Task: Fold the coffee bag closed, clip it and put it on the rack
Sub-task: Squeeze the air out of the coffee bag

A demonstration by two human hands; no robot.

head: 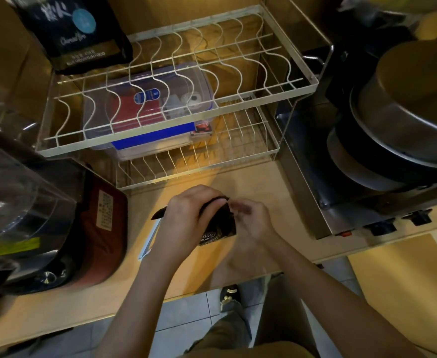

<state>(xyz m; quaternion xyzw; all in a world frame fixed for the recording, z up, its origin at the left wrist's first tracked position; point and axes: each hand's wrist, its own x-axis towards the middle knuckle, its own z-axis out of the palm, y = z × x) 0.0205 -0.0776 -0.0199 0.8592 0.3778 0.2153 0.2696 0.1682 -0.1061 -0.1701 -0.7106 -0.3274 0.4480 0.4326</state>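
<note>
Near the front edge of the pale wooden worktop (258, 182), the small dark foil coffee bag (218, 223) stands between the person's two hands. The left hand (186, 218) wraps over its top with curled fingers, gripping the flap; the right hand (251, 220) pinches the bag's upper right corner. The fold looks only begun. To do it well, I would press the air out, line up both top corners, and crease flat before rolling down. No clip is clearly visible. The white wire two-tier rack (284, 87) waits towards the back edge.
</note>
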